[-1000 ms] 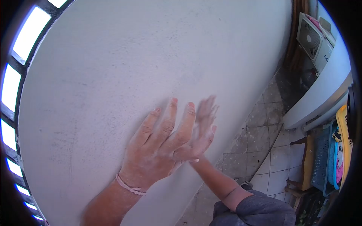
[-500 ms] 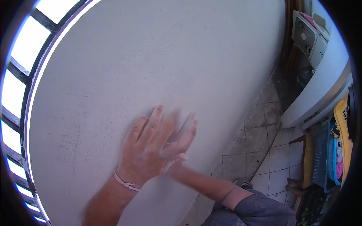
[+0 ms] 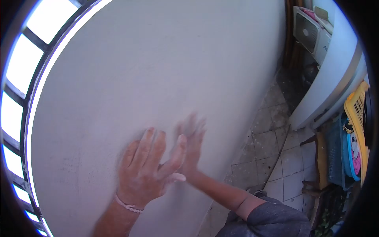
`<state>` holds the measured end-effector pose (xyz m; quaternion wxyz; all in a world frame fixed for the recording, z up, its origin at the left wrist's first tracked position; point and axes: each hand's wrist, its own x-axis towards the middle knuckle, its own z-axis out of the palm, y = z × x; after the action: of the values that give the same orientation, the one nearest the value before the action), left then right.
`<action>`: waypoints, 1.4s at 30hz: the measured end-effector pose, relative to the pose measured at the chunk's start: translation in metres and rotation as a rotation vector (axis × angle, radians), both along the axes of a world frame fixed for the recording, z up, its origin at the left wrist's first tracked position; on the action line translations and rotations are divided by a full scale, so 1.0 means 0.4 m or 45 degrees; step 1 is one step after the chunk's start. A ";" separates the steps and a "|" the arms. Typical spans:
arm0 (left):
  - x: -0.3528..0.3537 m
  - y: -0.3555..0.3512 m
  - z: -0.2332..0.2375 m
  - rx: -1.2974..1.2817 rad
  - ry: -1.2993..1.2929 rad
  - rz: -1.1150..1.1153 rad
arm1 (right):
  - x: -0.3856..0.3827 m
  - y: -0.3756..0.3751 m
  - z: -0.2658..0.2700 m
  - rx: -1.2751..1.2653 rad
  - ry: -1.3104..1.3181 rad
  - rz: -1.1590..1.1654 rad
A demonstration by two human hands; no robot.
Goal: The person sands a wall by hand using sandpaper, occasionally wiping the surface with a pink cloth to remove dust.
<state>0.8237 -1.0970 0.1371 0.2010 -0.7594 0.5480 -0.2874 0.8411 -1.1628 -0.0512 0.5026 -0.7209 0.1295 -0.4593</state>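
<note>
A pale, lightly marked wall point(image 3: 158, 67) fills most of the view. My left hand point(image 3: 144, 168) is at the wall, its dusty fingers spread and the index finger apart from the others; nothing shows in it. A light braided band point(image 3: 128, 205) circles that wrist. Just right of it, partly behind its index finger, my right hand point(image 3: 192, 144) lies against the wall with fingers stretched out and blurred by motion. No object is visible in the right hand. A grey sleeve point(image 3: 272, 215) covers the upper part of the right arm.
Bright barred window openings point(image 3: 23, 65) line the left edge. At the right are tiled floor point(image 3: 272, 144), a white fan-fronted unit point(image 3: 307, 31), a large white curved object point(image 3: 329, 85), a wooden stool point(image 3: 323, 160), a yellow basket point(image 3: 357, 108) and a blue basket point(image 3: 335, 152).
My left hand has moved down and slightly left, away from the right hand. More of my right hand now shows beside it. The view has shifted slightly.
</note>
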 end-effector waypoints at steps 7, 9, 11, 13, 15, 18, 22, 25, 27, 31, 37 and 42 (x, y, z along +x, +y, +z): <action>-0.024 -0.025 0.006 0.187 -0.125 0.093 | 0.024 -0.179 -0.269 0.271 0.041 -0.011; -0.041 -0.022 0.004 0.224 -0.105 0.104 | 0.114 -0.316 -0.227 0.534 0.189 -0.093; -0.035 -0.025 0.001 0.215 -0.075 0.114 | 0.179 -0.398 -0.140 0.296 0.038 -0.140; -0.030 -0.020 0.001 0.236 -0.041 0.109 | 0.160 -0.384 0.014 0.000 -0.067 -0.106; -0.039 -0.012 0.008 0.268 -0.028 0.126 | 0.082 -0.313 0.117 -0.283 -0.170 0.029; -0.040 -0.009 0.015 0.304 -0.031 0.148 | 0.039 -0.202 -0.025 -0.590 -0.318 0.237; -0.037 0.001 0.012 0.289 0.028 0.249 | 0.034 -0.219 -0.310 -0.155 -0.082 0.190; -0.046 -0.013 0.018 0.310 -0.003 0.259 | 0.066 -0.366 -0.207 0.117 0.012 0.128; -0.051 -0.030 0.023 0.303 -0.056 0.247 | 0.076 -0.441 -0.093 -0.096 0.017 0.087; -0.055 -0.046 0.031 0.315 -0.073 0.256 | 0.109 -0.468 0.013 -0.274 0.073 -0.051; -0.056 -0.037 0.030 0.430 -0.037 0.388 | 0.174 -0.564 -0.035 -0.104 -0.480 0.165; -0.046 -0.078 -0.001 0.624 -0.356 0.593 | 0.136 -0.603 -0.118 -0.041 -0.462 0.057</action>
<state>0.8052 -1.1280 0.1366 0.5100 -0.7464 0.3802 -0.1952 0.8956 -1.4040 -0.0985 0.5163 -0.6367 0.0131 -0.5726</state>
